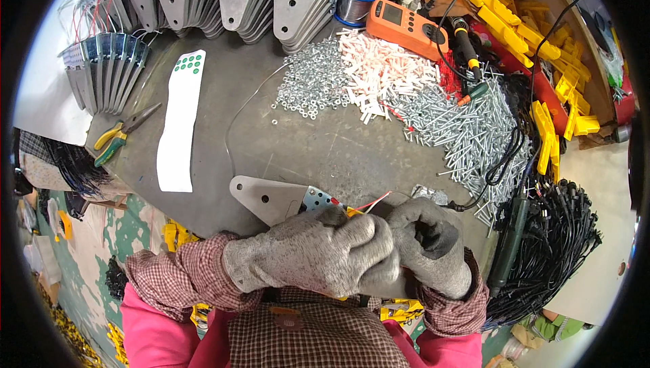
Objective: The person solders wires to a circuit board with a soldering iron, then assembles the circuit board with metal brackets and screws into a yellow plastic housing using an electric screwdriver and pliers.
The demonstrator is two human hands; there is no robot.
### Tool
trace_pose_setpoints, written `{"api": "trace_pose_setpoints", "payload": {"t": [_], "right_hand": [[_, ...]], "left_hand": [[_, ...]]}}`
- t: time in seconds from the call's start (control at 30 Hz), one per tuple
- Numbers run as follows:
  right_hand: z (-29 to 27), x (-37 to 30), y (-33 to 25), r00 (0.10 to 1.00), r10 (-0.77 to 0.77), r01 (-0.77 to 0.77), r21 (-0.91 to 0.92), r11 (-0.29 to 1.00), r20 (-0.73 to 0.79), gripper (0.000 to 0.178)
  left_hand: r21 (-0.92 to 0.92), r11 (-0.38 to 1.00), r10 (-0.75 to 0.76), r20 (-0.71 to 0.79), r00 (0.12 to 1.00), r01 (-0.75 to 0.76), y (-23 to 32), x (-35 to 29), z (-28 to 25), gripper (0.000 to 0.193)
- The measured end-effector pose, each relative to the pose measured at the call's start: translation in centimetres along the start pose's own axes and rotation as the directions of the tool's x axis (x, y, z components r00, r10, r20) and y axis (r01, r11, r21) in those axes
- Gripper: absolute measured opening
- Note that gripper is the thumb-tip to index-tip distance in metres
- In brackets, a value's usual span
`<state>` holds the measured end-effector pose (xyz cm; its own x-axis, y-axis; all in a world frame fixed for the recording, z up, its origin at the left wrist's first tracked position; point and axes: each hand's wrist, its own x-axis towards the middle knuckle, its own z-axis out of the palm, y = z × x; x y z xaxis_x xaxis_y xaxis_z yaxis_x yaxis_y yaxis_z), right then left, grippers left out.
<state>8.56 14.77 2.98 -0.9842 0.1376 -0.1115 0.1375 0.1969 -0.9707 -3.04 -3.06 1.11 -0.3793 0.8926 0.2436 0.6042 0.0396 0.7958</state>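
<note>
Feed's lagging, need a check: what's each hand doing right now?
Left hand: closed on the metal bracket.
Right hand: closed beside the left; what it grips is hidden, though red and white wires emerge there.

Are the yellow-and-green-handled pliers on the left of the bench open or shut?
Shut, as far as shows: the yellow-and-green-handled pliers lie flat on the grey bench, jaws together in one point, handles slightly apart.

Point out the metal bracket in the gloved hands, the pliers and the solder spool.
metal bracket (271, 199), head view, flat grey plate.
pliers (112, 139), head view, yellow-green handles.
solder spool (355, 1), head view, wound wire.
</note>
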Motion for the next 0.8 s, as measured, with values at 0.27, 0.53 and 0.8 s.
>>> {"api": "trace_pose_setpoints", "payload": {"t": [0.27,0.53,0.8], "right_hand": [[0.4,0.3,0.9,0.965,-0.261,0.253,-0.249,0.935,0.002,0.011],[0.2,-0.4,0.6,0.972,-0.236,0.212,-0.356,0.91,-0.023,0.01],[1.7,-0.6,-1.2,0.973,-0.15,0.09,-0.306,0.948,-0.178,0.015]], "left_hand": [[-0.707,0.625,-0.318,0.157,0.935,0.331,-1.0,0.4,0.4,0.025],[-0.6,0.723,-0.346,0.114,0.931,0.342,0.7,0.2,-0.3,0.024],[0.012,0.999,0.039,-0.166,0.985,-0.037,0.1,0.2,0.5,0.04]]}}
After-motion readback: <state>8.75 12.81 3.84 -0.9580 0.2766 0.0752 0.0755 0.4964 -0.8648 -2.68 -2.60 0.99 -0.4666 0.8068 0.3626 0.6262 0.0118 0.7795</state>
